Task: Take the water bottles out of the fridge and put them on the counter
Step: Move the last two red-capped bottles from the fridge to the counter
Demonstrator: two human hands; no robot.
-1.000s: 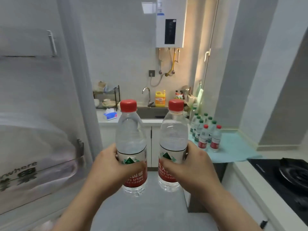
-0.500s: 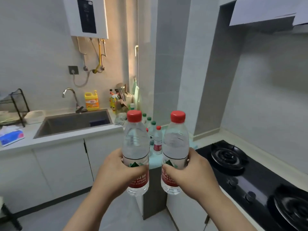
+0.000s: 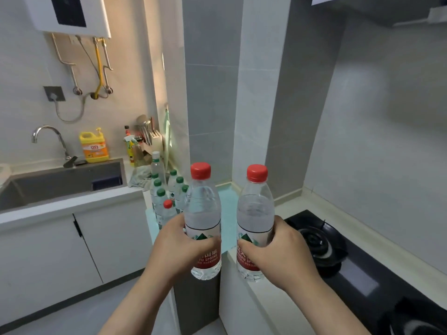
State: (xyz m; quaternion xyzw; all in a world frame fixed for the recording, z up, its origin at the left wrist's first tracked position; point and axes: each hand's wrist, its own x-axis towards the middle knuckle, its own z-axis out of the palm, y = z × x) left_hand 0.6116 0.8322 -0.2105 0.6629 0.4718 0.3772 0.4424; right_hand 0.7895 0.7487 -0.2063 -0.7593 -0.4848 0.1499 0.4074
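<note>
I hold two clear water bottles with red caps and red labels upright in front of me. My left hand (image 3: pixel 180 247) grips the left bottle (image 3: pixel 202 209) around its label. My right hand (image 3: pixel 281 252) grips the right bottle (image 3: pixel 255 213) the same way. Both bottles hang in the air near the counter corner, where a pale teal mat (image 3: pixel 228 213) covers the counter. On that mat stand several more bottles (image 3: pixel 167 197), most with green caps and one with a red cap. The fridge is out of view.
A black gas hob (image 3: pixel 338 257) lies on the counter at the right. A steel sink (image 3: pixel 60 184) with tap, a yellow detergent bottle (image 3: pixel 94 147) and a knife block (image 3: pixel 151 139) sit at the left. White cabinets (image 3: pixel 60 250) stand below. A water heater (image 3: pixel 72 15) hangs above.
The view has swung right, from the fridge past the sink toward the counter corner. Both hands carried the bottles closer to the teal mat and the hob.
</note>
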